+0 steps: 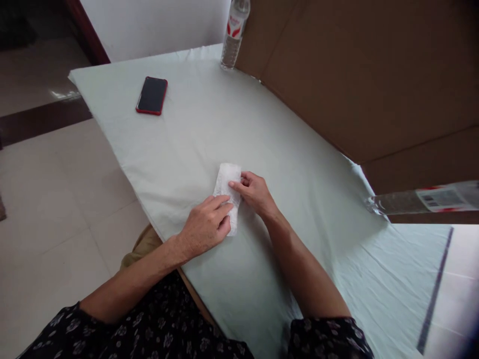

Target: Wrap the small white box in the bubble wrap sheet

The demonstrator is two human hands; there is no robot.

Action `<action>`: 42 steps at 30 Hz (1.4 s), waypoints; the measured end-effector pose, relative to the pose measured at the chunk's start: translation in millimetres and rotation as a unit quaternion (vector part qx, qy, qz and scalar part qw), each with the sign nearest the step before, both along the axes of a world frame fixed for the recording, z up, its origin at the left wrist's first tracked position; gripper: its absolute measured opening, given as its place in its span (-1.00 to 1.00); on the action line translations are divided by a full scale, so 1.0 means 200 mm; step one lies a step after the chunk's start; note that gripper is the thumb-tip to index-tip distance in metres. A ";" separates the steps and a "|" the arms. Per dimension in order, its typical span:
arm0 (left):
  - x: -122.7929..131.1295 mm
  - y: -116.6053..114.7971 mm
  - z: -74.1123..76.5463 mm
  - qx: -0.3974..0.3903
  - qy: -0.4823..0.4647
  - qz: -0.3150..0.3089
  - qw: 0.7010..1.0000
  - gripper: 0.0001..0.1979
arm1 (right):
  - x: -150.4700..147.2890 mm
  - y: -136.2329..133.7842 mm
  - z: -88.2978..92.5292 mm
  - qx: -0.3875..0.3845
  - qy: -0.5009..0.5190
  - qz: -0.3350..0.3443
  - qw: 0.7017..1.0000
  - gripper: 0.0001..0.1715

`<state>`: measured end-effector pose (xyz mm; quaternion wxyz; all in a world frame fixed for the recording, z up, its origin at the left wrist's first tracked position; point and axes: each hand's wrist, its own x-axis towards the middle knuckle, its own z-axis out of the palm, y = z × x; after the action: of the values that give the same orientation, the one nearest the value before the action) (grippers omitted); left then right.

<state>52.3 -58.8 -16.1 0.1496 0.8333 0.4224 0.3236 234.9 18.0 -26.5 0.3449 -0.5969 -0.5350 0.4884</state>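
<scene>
White tissue [229, 175] lies under my half-curled left hand [204, 224], grip unclear; my right hand [256, 192] pinches its edge. Light, even pressure should keep it flat.

The tissue [228, 174] is white, tablecloth [202, 129] pale green, cardboard [355, 75] brown, phone [151, 95] black with red edges, shirt [153, 319] black with pale flowers.

The surface [187, 139] is covered by a pale green cloth [303, 169]. A white tissue [227, 174] is seen near the middle. At far left a red-cased phone [151, 95] is laid flat. Brown cardboard [359, 75] is stood along the right, flanked by a far bottle [233, 37] and a near bottle [426, 198].
</scene>
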 end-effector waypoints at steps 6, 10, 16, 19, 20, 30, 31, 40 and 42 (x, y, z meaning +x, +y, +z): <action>0.00 0.00 -0.02 -0.050 -0.034 0.004 0.998 -0.71 | -0.07 0.00 0.01 0.036 0.090 0.014 0.995 -0.73; 0.00 -0.02 -0.02 -0.074 -0.053 0.036 0.995 -0.74 | -0.07 -0.12 0.08 0.076 0.128 0.002 0.989 -0.78; 0.00 -0.05 -0.05 -0.087 -0.125 0.134 0.979 -0.45 | -0.05 -0.32 0.17 0.156 0.044 0.053 0.985 -0.85; -0.02 -0.03 -0.05 -0.117 -0.132 0.101 0.979 -0.38 | -0.03 -0.39 0.16 0.200 0.008 0.096 0.975 -0.84; -0.03 -0.02 -0.05 -0.136 -0.133 0.080 0.978 -0.43 | -0.02 -0.41 0.14 0.216 -0.003 0.110 0.970 -0.83; -0.11 0.02 -0.02 -0.183 -0.133 -0.032 0.974 -0.84 | 0.01 -0.54 0.01 0.370 -0.099 0.159 0.910 -0.61; -0.13 0.02 -0.02 -0.177 -0.130 -0.049 0.974 -0.83 | 0.01 -0.55 0.00 0.374 -0.104 0.171 0.906 -0.60; -0.27 0.01 -0.04 -0.153 -0.055 -0.138 0.977 -0.40 | 0.03 -0.53 -0.08 0.334 -0.131 0.193 0.913 -0.51; -0.24 0.02 -0.06 -0.144 -0.072 -0.121 0.979 -0.44 | 0.02 -0.50 -0.06 0.317 -0.115 0.177 0.925 -0.55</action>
<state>4.4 -54.5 -27.1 0.3363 0.8226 0.3482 0.2984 239.5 -82.9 -38.6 0.3605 -0.4041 -0.7946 0.2745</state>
